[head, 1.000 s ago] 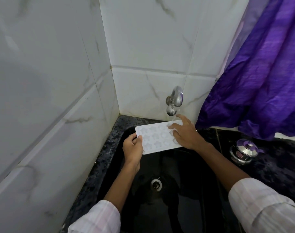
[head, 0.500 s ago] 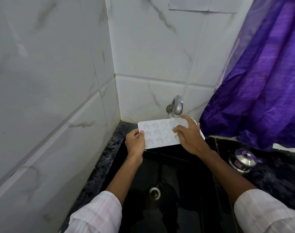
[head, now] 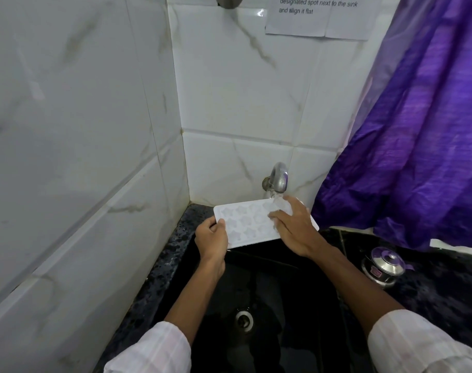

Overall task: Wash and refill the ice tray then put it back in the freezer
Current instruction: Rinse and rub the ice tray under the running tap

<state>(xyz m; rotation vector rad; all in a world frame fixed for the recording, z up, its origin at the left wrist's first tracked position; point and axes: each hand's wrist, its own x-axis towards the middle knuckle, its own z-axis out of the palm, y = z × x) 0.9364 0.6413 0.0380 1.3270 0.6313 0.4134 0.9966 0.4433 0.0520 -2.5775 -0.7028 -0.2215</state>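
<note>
Black sink [head: 269,281], tap [head: 278,179] running | left hand [head: 212,238] gripping ice tray [head: 245,224] edge, right hand [head: 294,227] pressing flat on it, fingers straight | washing proceeding; refill and freezer pending

The sink [head: 269,292] is open below the tray [head: 245,224]. The tap [head: 278,179] hangs close above it. Walls [head: 67,157] block the left and back. A curtain [head: 418,130] and pot [head: 383,266] crowd the right.

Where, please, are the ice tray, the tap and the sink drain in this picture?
ice tray [head: 245,222]: head view, on its star-moulded top face.
tap [head: 279,176]: head view, on the curved metal spout.
sink drain [head: 244,319]: head view, on its metal ring.
</note>
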